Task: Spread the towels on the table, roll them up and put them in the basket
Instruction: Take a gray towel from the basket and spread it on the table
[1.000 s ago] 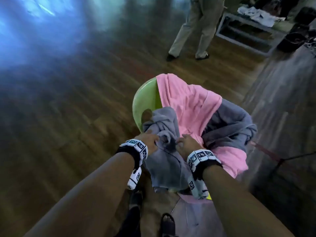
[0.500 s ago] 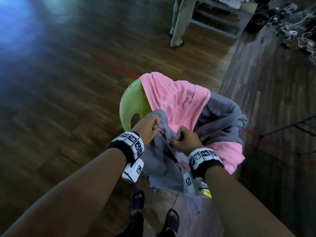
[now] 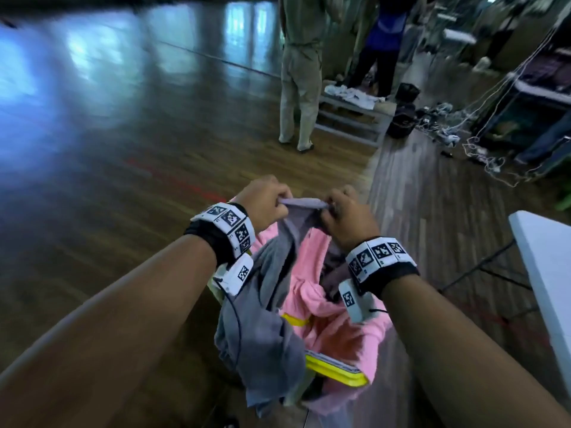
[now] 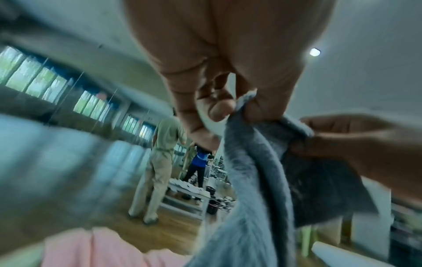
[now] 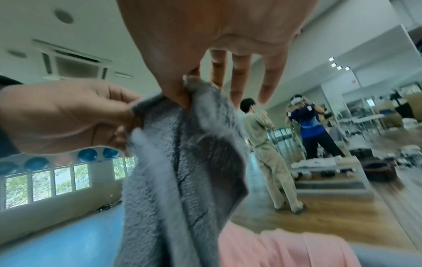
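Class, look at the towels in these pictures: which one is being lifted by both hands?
The grey towel: the left hand and right hand pinch its top edge. The pink towel lies untouched beneath it.

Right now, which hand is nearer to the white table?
Right. The right hand pinches the grey towel on the side toward the white table, which stands at the right edge. The left hand pinches the same towel edge farther from it.

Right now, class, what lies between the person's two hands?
A short, taut stretch of the grey towel's top edge, pinched by the left hand and the right hand; the head view shows it.
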